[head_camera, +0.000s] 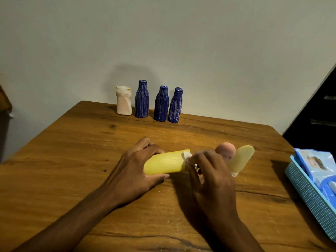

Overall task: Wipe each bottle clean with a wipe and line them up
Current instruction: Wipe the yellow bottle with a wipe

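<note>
Plain pale wall fills the upper half of the frame, and below it a wooden table [72, 151] runs to the bottom edge. At the far edge of that table, upper centre, four bottles stand upright in a row against the wall: a white bottle [124, 100] on the left, then three blue bottles [161, 104] with pale scratchy streaks, the rightmost leaning a touch.

Down in the centre, a yellow bottle [164, 162] lies on its side on the wood. The left hand [133, 171] wraps its left end, fingers curled over the far side and thumb along the near side, so that end is hidden. Right at the bottle's other end, the right hand [211, 176] pinches a small white wipe [187, 157] against the bottle; only scraps of white show between the fingers, so its shape is hard to make out.

Just behind the right hand sit a pinkish rounded object [226, 149] and a pale yellow bottle [241, 160], both partly covered by the fingers; whether they touch is unclear.

At the right edge a light blue basket [307, 193] is cut off by the frame, with a blue packet of wipes [314, 162] inside it. A dark piece of furniture [316, 113] fills the upper right, too dim to identify.
</note>
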